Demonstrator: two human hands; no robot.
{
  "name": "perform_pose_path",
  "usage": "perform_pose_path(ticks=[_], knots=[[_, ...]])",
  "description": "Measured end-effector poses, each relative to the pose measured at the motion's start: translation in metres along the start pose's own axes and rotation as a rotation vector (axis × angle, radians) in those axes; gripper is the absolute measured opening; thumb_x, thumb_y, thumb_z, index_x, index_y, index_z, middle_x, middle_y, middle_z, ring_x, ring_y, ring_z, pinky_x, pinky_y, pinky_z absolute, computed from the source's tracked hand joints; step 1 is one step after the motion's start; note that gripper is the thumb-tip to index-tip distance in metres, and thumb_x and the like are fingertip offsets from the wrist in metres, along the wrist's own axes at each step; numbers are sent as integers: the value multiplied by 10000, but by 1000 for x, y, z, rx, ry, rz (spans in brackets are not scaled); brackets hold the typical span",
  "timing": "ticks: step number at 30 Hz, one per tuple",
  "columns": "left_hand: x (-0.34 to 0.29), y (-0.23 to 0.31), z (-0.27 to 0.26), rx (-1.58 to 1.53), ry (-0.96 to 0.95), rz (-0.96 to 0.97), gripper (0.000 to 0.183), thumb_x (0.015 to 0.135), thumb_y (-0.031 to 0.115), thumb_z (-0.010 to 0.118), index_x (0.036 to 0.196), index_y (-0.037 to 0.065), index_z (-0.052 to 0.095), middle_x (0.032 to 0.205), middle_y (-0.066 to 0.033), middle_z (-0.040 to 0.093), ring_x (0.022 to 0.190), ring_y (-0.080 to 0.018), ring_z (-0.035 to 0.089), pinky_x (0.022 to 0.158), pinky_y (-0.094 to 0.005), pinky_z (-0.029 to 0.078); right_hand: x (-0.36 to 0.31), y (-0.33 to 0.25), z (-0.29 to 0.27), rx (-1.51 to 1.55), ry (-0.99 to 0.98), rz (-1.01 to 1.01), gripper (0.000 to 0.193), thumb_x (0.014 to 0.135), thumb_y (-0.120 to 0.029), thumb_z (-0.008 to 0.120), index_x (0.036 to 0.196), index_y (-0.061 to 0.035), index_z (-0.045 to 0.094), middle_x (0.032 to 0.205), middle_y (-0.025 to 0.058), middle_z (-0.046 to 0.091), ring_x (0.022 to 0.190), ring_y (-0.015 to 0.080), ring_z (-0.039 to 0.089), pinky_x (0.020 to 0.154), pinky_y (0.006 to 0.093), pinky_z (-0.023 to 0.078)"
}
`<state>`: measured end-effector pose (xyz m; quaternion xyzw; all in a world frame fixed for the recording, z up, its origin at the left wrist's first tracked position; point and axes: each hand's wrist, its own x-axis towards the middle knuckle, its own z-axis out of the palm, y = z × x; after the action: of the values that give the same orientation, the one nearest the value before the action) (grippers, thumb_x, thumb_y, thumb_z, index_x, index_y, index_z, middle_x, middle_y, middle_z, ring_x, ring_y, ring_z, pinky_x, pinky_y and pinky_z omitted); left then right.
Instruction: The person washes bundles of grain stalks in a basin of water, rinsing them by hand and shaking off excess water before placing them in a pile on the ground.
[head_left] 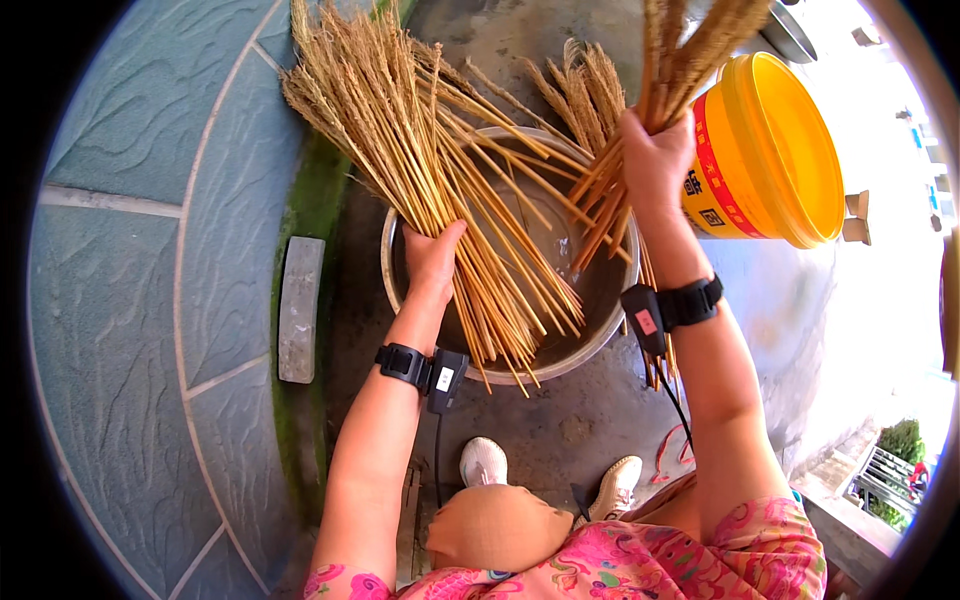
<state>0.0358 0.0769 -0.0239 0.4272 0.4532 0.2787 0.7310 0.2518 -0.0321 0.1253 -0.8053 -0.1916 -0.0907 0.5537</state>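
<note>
Gripping left stalk bunch [385, 130] over basin [601, 306] w/ L hand [432, 258], fingers wrapped; R hand [657, 162] curled tight round right bunch [668, 80] near basin's R rim. Prob. holding-apart step; next move likely needs steady grips.

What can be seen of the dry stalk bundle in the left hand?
The dry stalk bundle is straw-coloured, with bushy, feathery seed heads and long, thin, bare stems. It slants from upper left to lower right, its stems fanning loosely to uneven ends. The left hand grips it along its left side, thumb showing, fingers mostly hidden. The stems lie across the view of the round metal basin, some reaching past its near rim; whether they touch it is unclear.
</note>
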Motion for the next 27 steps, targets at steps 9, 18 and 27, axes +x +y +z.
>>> perform_pose_path(ticks=[9, 18, 27], knots=[[-1, -1, 3, 82, 49, 4, 623, 708, 90, 734, 1211, -21, 384, 1133, -148, 556, 997, -234, 576, 865, -339, 460, 35, -43, -97, -171, 17, -133, 225, 796, -120, 657, 952, -9, 540, 823, 62, 608, 726, 146, 577, 698, 290, 480], [3, -2, 1, 96, 22, 25, 620, 711, 86, 728, 1204, -29, 370, 1135, -157, 553, 999, -241, 575, 873, -342, 460, -22, 69, -123, -615, -340, -23, 287, 765, -123, 603, 962, -8, 429, 836, 277, 589, 807, 481, 551, 709, 494, 445], [-1, 2, -4, 58, -48, 54, 472, 740, 61, 702, 1167, -14, 517, 1102, -116, 608, 987, -207, 594, 866, -320, 454, -53, 165, -142, -904, -159, -276, 439, 780, -123, 615, 1172, -18, 448, 1003, 237, 587, 982, 406, 545, 860, 442, 453]])
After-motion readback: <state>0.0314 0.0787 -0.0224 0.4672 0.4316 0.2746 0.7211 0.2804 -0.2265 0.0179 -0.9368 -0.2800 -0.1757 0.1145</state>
